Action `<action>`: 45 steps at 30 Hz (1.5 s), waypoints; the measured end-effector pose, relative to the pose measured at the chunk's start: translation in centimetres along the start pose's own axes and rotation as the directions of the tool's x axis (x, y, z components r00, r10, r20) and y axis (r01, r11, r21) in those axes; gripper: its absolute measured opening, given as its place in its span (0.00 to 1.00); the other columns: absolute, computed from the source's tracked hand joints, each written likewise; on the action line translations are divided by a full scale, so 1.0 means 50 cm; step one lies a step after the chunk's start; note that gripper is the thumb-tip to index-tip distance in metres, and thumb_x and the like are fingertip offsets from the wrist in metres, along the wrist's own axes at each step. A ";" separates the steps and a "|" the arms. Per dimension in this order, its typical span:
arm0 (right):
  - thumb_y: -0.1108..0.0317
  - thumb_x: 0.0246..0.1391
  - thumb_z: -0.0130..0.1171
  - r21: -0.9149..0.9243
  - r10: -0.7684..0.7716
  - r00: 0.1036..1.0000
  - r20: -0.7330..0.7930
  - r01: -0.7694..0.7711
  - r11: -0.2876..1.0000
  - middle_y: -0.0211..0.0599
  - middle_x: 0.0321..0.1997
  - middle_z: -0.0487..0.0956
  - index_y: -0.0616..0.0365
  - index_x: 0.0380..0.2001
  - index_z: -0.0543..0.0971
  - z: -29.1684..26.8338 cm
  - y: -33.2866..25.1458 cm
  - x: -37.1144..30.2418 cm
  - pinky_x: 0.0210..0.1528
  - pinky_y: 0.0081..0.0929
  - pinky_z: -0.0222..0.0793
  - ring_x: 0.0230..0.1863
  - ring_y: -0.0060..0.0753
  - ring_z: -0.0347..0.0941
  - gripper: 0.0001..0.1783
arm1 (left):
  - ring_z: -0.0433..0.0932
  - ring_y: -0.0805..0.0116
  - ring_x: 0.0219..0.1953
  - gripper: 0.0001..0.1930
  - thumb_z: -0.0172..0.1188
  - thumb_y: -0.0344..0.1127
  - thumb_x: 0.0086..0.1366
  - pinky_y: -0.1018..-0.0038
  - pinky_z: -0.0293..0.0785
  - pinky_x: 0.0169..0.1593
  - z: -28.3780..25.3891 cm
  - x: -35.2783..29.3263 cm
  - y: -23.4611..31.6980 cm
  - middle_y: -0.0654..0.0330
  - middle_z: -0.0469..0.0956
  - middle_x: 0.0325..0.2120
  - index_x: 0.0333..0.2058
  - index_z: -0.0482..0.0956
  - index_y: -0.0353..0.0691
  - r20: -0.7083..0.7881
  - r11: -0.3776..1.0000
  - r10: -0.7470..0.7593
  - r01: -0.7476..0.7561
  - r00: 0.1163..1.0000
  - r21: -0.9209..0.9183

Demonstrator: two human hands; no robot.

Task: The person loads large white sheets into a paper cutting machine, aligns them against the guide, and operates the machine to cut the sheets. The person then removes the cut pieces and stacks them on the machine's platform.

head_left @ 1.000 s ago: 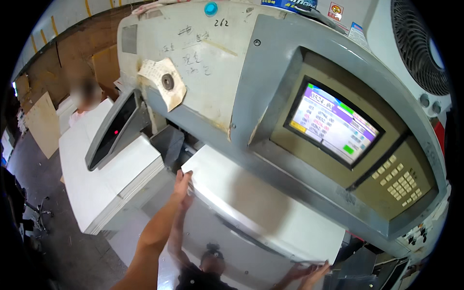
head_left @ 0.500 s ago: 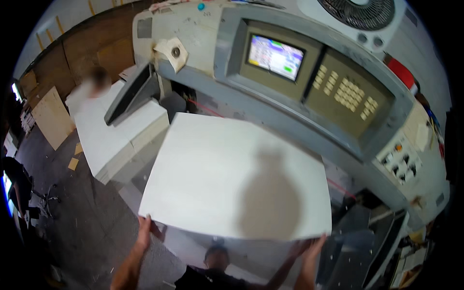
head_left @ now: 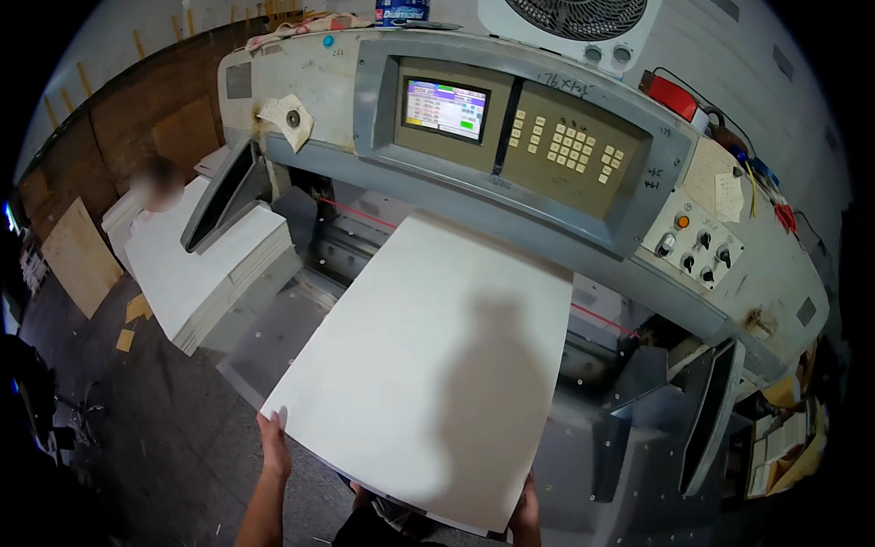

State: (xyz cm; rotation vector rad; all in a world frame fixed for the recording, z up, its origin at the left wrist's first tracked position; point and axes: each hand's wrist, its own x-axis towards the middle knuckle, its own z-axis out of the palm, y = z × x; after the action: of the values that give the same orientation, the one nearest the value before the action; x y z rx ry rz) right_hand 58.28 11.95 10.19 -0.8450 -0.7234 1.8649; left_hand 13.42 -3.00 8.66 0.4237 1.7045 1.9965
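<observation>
A large stack of white paper (head_left: 401,365) lies in front of me, its far end at the slot of a grey cutting machine (head_left: 337,150). My left hand (head_left: 274,444) grips the near left corner, thumb on top and fingers beneath the edge. At the near right corner, my right hand (head_left: 526,510) is closed around the edge, with most of its fingers hidden by the paper. A shadow falls over the right part of the top sheet. The near edge slants down to the right, and a red light line shows on both sides of the stack.
Ahead is a console with a lit screen (head_left: 444,109), a keypad (head_left: 570,146) and knobs (head_left: 697,246); a fan (head_left: 579,18) stands above. More stacked white paper (head_left: 214,264) sits on the left, near a person with a blurred head. Black-faced side guards (head_left: 711,419) flank the metal table (head_left: 592,438).
The white paper stack has turned and slid toward the slot, its near right corner swinging down and left. My right hand has moved left and nearer with it. The view has shifted too.
</observation>
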 end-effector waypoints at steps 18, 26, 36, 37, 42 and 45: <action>0.62 0.48 0.52 0.064 -0.209 0.959 -0.190 0.224 0.972 0.49 0.63 0.67 0.59 0.67 0.57 0.211 0.191 0.094 0.56 0.46 0.69 0.58 0.50 0.68 0.41 | 0.65 0.63 0.62 0.33 0.51 0.56 0.69 0.68 0.56 0.65 -0.153 0.353 0.054 0.57 0.70 0.59 0.62 0.67 0.34 0.185 0.934 -0.249 0.185 0.951 0.306; 0.45 0.66 0.46 0.208 0.018 1.000 -0.005 -0.016 0.978 0.41 0.55 0.76 0.60 0.60 0.69 -0.009 -0.060 0.250 0.56 0.31 0.70 0.53 0.35 0.74 0.31 | 0.73 0.67 0.45 0.24 0.49 0.50 0.72 0.67 0.70 0.49 0.063 -0.072 0.077 0.57 0.77 0.41 0.52 0.71 0.33 -0.144 0.911 -0.037 0.093 0.989 0.403; 0.56 0.39 0.79 -0.875 -0.294 0.920 0.258 0.352 0.333 0.64 0.73 0.48 0.68 0.69 0.50 -0.070 0.124 -0.105 0.65 0.45 0.59 0.73 0.56 0.50 0.63 | 0.52 0.60 0.71 0.38 0.41 0.60 0.73 0.65 0.48 0.71 0.221 -0.064 -0.118 0.51 0.51 0.70 0.68 0.52 0.35 0.336 0.902 -0.298 0.379 0.893 -0.206; 0.57 0.39 0.79 -0.925 -0.383 0.904 0.191 0.296 0.238 0.63 0.71 0.52 0.67 0.68 0.53 -0.080 0.149 -0.093 0.64 0.45 0.60 0.71 0.55 0.53 0.60 | 0.35 0.62 0.74 0.40 0.39 0.58 0.74 0.64 0.35 0.73 0.319 -0.016 -0.011 0.54 0.36 0.73 0.71 0.39 0.37 0.294 0.916 -0.313 0.369 0.903 -0.160; 0.64 0.45 0.74 -0.829 -0.503 0.859 -0.093 0.213 0.517 0.55 0.56 0.74 0.64 0.56 0.71 -0.001 0.139 -0.029 0.57 0.44 0.66 0.55 0.54 0.71 0.36 | 0.39 0.60 0.74 0.41 0.41 0.57 0.73 0.65 0.37 0.73 0.430 0.207 -0.091 0.51 0.38 0.73 0.71 0.38 0.36 0.046 0.918 0.060 -0.037 0.997 -0.395; 0.65 0.47 0.72 -0.829 -0.447 0.880 -0.160 0.127 0.545 0.52 0.53 0.78 0.62 0.51 0.77 0.005 0.101 0.000 0.56 0.42 0.66 0.52 0.54 0.74 0.27 | 0.41 0.59 0.73 0.42 0.42 0.57 0.72 0.65 0.39 0.72 0.497 0.244 -0.172 0.50 0.39 0.72 0.71 0.37 0.35 -0.037 0.885 0.163 -0.163 0.986 -0.436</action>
State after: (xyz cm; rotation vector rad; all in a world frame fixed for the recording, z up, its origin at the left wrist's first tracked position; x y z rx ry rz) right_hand 55.53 9.97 6.46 -1.4784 -1.4162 0.9564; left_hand 17.52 25.29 3.75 0.4154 1.1920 2.4180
